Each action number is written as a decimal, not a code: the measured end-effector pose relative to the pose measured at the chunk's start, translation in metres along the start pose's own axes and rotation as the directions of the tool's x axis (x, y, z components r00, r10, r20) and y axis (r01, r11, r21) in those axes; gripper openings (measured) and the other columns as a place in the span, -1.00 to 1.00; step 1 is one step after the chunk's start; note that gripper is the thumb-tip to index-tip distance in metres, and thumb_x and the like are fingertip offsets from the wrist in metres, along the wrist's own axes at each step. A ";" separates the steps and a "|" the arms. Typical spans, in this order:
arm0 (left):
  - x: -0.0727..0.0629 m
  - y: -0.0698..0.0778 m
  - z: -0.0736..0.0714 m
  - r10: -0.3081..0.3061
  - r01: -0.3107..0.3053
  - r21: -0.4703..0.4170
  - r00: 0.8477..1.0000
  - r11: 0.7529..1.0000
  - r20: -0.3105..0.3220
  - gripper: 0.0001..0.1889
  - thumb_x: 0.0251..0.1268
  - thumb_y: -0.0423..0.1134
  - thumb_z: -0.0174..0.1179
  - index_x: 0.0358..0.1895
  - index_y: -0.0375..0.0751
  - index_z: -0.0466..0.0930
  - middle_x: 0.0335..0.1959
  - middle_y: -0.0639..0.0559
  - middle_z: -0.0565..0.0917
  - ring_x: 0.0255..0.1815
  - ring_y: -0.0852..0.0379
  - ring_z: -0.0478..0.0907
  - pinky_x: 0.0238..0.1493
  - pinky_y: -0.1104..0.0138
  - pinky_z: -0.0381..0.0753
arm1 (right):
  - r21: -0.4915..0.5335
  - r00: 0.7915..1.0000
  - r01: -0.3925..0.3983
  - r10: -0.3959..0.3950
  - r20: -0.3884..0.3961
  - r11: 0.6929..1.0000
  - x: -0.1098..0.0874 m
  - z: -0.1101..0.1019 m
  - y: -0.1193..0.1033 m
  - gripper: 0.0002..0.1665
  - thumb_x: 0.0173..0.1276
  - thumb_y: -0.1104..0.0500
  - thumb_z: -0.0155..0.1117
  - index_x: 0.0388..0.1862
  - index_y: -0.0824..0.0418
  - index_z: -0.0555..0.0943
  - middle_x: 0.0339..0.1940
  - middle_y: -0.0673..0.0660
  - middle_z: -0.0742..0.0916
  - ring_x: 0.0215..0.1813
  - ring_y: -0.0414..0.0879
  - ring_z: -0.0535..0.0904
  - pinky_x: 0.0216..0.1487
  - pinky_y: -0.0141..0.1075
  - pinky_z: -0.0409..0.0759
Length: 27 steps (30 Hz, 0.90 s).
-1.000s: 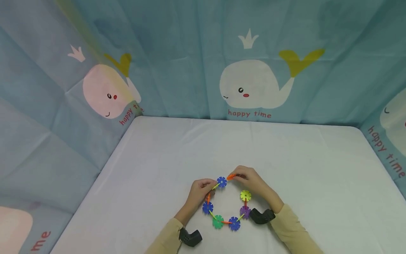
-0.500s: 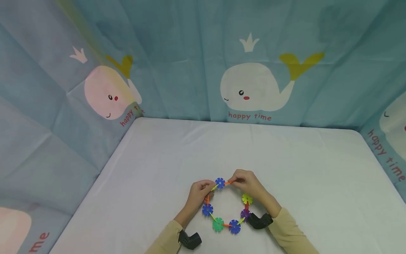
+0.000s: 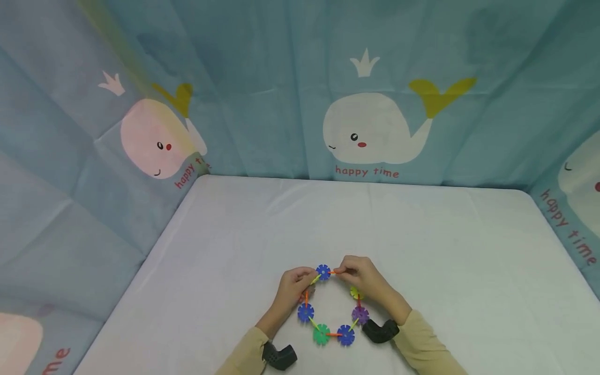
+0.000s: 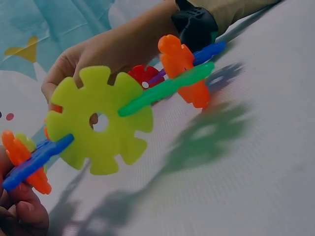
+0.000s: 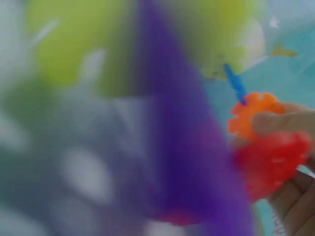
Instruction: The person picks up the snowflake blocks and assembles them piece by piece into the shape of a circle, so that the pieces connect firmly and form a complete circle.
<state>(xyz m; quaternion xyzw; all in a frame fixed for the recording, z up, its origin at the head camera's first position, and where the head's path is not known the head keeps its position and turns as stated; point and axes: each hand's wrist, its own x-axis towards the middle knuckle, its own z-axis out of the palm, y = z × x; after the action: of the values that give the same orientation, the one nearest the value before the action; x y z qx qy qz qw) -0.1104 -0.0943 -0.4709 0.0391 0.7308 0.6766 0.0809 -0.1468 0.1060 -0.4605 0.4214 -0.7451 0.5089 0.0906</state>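
A chain of notched plastic building discs forms a near ring between my hands. In the head view, my left hand (image 3: 292,289) pinches the yellow-green disc (image 3: 316,279) beside the top blue disc (image 3: 323,272). My right hand (image 3: 361,273) pinches an orange disc (image 3: 334,272), seen edge-on against that blue disc's right side. Beneath this hand, the yellow end disc (image 3: 356,293) is partly hidden; a purple disc (image 3: 360,314) follows below it. The left wrist view shows my left hand (image 4: 24,211) on the chain, with a large notched disc (image 4: 101,120) nearby. Colours differ between views.
A white table (image 3: 262,219) lies under the chain, backed by a blue curtain (image 3: 272,104) with whale prints. Each wrist wears a black camera mount (image 3: 279,356). Close pieces blur much of the right wrist view.
My right hand has moved left and down, bringing the orange disc against the top blue disc. The yellow end of the chain has shifted and is now partly covered. My left hand keeps its grip.
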 end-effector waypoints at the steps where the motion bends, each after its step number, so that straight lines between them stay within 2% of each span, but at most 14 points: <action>1: 0.000 0.000 0.000 0.006 -0.006 0.001 1.000 1.000 0.006 -0.80 0.24 -0.35 0.09 -0.28 -0.51 0.55 -0.72 -0.04 0.44 -0.78 0.28 0.26 -0.73 0.50 0.27 | 0.000 1.000 0.017 -0.017 0.004 1.000 0.000 -0.001 0.001 -0.79 -0.08 0.61 0.28 -0.54 0.36 0.57 -0.56 0.17 0.60 -0.53 -0.08 0.49 -0.48 -0.38 0.46; 3: 0.000 0.000 0.000 0.014 -0.014 0.004 1.000 1.000 0.015 -0.80 0.24 -0.36 0.09 -0.29 -0.52 0.55 -0.73 -0.04 0.43 -0.78 0.27 0.27 -0.73 0.50 0.27 | 0.004 0.999 0.047 -0.047 0.004 0.999 0.000 -0.002 0.003 -0.77 -0.11 0.63 0.28 -0.54 0.36 0.57 -0.57 0.17 0.60 -0.55 -0.09 0.48 -0.51 -0.40 0.44; 5: 0.000 0.001 0.000 0.012 -0.012 0.000 1.000 1.000 0.020 -0.79 0.24 -0.36 0.09 -0.28 -0.53 0.54 -0.72 -0.03 0.43 -0.78 0.28 0.27 -0.72 0.50 0.27 | -0.004 0.999 0.039 -0.039 -0.002 0.999 0.004 -0.003 -0.007 -0.76 -0.13 0.65 0.27 -0.55 0.38 0.56 -0.58 0.20 0.60 -0.57 -0.03 0.47 -0.52 -0.37 0.45; 11: -0.001 0.003 -0.002 -0.008 0.009 -0.026 0.999 1.000 0.039 -0.78 0.26 -0.34 0.07 -0.25 -0.52 0.53 -0.70 -0.04 0.43 -0.75 0.26 0.28 -0.70 0.50 0.28 | -0.014 0.998 0.050 -0.051 -0.022 0.999 0.002 0.002 -0.008 -0.73 -0.16 0.66 0.28 -0.57 0.36 0.53 -0.57 0.19 0.60 -0.55 -0.02 0.49 -0.49 -0.41 0.46; 17: -0.001 0.001 -0.002 -0.029 0.031 -0.061 0.999 0.998 0.038 -0.78 0.26 -0.34 0.07 -0.24 -0.53 0.52 -0.64 -0.02 0.47 -0.69 0.24 0.34 -0.67 0.49 0.32 | 0.095 0.998 0.052 -0.047 -0.051 0.994 -0.005 0.007 0.004 -0.73 -0.15 0.67 0.27 -0.57 0.36 0.53 -0.57 0.19 0.59 -0.54 -0.03 0.51 -0.50 -0.39 0.48; 20: 0.000 -0.001 -0.001 -0.028 0.030 -0.077 0.999 0.997 0.028 -0.78 0.25 -0.35 0.07 -0.25 -0.54 0.51 -0.66 0.01 0.46 -0.71 0.26 0.32 -0.69 0.50 0.30 | 0.099 0.999 0.019 -0.014 -0.045 0.995 -0.010 0.009 0.016 -0.77 -0.08 0.61 0.27 -0.52 0.34 0.56 -0.53 0.16 0.61 -0.49 -0.07 0.54 -0.46 -0.38 0.50; 22: 0.000 -0.002 0.000 -0.026 0.028 -0.086 0.999 0.996 0.021 -0.78 0.25 -0.36 0.07 -0.26 -0.56 0.50 -0.67 0.04 0.46 -0.73 0.28 0.30 -0.71 0.51 0.28 | 0.050 0.999 -0.036 0.037 -0.011 0.998 -0.011 0.007 0.021 -0.84 -0.01 0.52 0.29 -0.47 0.31 0.59 -0.49 0.12 0.63 -0.44 -0.12 0.54 -0.43 -0.37 0.51; 24: 0.000 -0.002 0.001 -0.021 0.023 -0.091 0.999 0.996 0.024 -0.78 0.25 -0.36 0.07 -0.25 -0.57 0.50 -0.68 0.05 0.47 -0.74 0.30 0.29 -0.72 0.52 0.27 | -0.015 0.989 -0.140 0.141 0.040 0.990 -0.011 0.000 0.021 -0.88 0.06 0.38 0.32 -0.37 0.28 0.61 -0.41 0.07 0.64 -0.38 -0.16 0.53 -0.37 -0.36 0.51; 26: 0.000 -0.001 0.002 -0.019 0.021 -0.091 0.999 0.996 0.027 -0.77 0.26 -0.36 0.07 -0.25 -0.57 0.50 -0.68 0.05 0.47 -0.75 0.30 0.28 -0.74 0.52 0.26 | -0.091 0.954 -0.277 0.285 0.091 0.957 -0.010 -0.011 0.016 -0.83 0.11 0.24 0.33 -0.29 0.25 0.60 -0.37 0.03 0.63 -0.35 -0.17 0.51 -0.36 -0.35 0.49; 27: 0.000 0.000 0.002 -0.017 0.019 -0.085 0.999 0.996 0.027 -0.77 0.26 -0.35 0.07 -0.25 -0.57 0.50 -0.68 0.04 0.48 -0.75 0.31 0.29 -0.74 0.52 0.26 | -0.112 0.921 -0.356 0.368 0.130 0.928 -0.011 -0.018 0.013 -0.79 0.13 0.19 0.32 -0.27 0.25 0.59 -0.37 0.03 0.62 -0.38 -0.15 0.50 -0.39 -0.33 0.48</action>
<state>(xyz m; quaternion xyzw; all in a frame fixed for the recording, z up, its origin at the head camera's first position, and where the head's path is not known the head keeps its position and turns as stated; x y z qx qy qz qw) -0.1100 -0.0927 -0.4712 0.0378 0.7006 0.7058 0.0982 -0.1550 0.1289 -0.4672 0.3088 -0.8360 0.4516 -0.0428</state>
